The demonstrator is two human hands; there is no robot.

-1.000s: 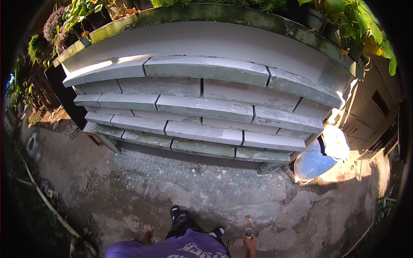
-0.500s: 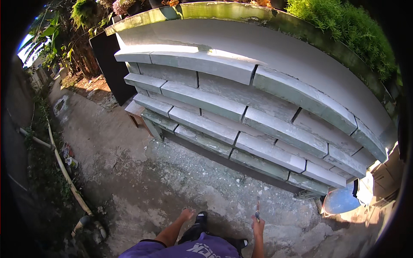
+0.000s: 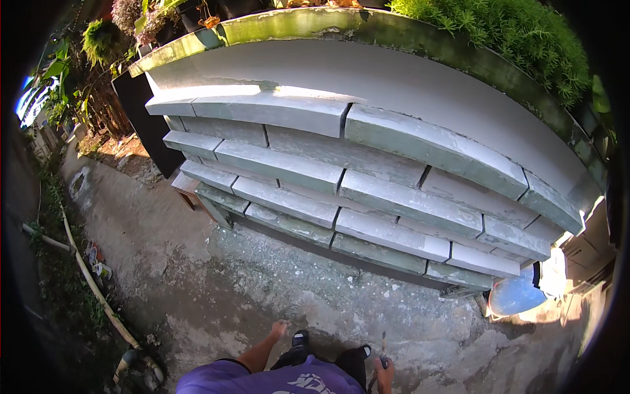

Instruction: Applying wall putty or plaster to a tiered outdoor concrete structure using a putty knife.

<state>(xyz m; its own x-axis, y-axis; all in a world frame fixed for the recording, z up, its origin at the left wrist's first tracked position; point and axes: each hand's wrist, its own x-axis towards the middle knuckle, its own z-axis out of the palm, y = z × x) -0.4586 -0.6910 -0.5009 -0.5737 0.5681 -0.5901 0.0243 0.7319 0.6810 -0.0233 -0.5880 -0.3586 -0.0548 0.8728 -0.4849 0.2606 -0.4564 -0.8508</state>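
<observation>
My left hand (image 3: 279, 329) hangs beside my leg with its fingers loosely apart and nothing visible in them. My right hand (image 3: 384, 369) is closed on a small dark-handled tool (image 3: 384, 343) with a slim pale tip; whether it is a brush or a scraper is unclear. Both hands are low over the weathered concrete ground. In front of me stands a curved masonry wall (image 3: 289, 157) with stepped rows of grey-white, patchy blocks under a smooth band (image 3: 420, 72) and a mossy green rim (image 3: 275, 26).
Plants (image 3: 499, 46) crown the wall. A blue barrel (image 3: 512, 295) stands at its right end, a dark panel (image 3: 141, 125) and a small wooden stand (image 3: 190, 197) at its left. A long pale pipe (image 3: 88, 276) and scattered items (image 3: 98, 262) line the path's left side.
My view has turned left since a second ago, then slightly back. My left hand has moved out from my side, and my right hand is lower than half a second ago, still holding the tool.
</observation>
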